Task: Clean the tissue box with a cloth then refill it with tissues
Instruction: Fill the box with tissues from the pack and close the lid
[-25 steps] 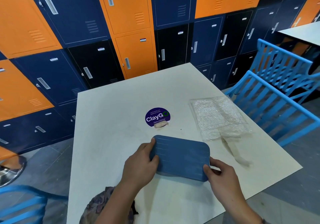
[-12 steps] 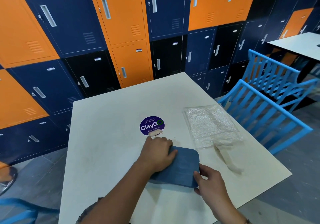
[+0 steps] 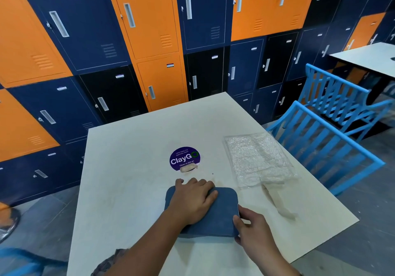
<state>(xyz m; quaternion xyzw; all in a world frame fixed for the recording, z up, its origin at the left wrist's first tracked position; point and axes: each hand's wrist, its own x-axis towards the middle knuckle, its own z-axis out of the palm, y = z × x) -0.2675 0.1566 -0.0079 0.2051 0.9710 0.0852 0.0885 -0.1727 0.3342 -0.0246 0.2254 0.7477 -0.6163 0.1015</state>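
Observation:
A flat blue tissue box [image 3: 220, 211] with rounded corners lies on the white table [image 3: 128, 179], near its front edge. My left hand [image 3: 192, 198] lies across the top of the box, its fingers curled over the far left edge. At the near right corner my right hand [image 3: 252, 226] grips the box, thumb on top. A clear plastic pack of tissues [image 3: 256, 158] rests flat to the right, beyond the box. A grey patterned cloth [image 3: 111, 263] shows at the table's near edge under my left forearm, mostly hidden.
A round purple ClayGo sticker [image 3: 184, 158] with a torn pale scrap sits just beyond the box. A pale strip [image 3: 277, 203] trails from the pack toward the front. Blue chairs [image 3: 324, 147] stand right of the table; lockers [image 3: 149, 30] fill the wall behind.
My left hand moved from the box's left end onto its top and over the far edge. The right hand stayed at the near right corner. The box turned slightly.

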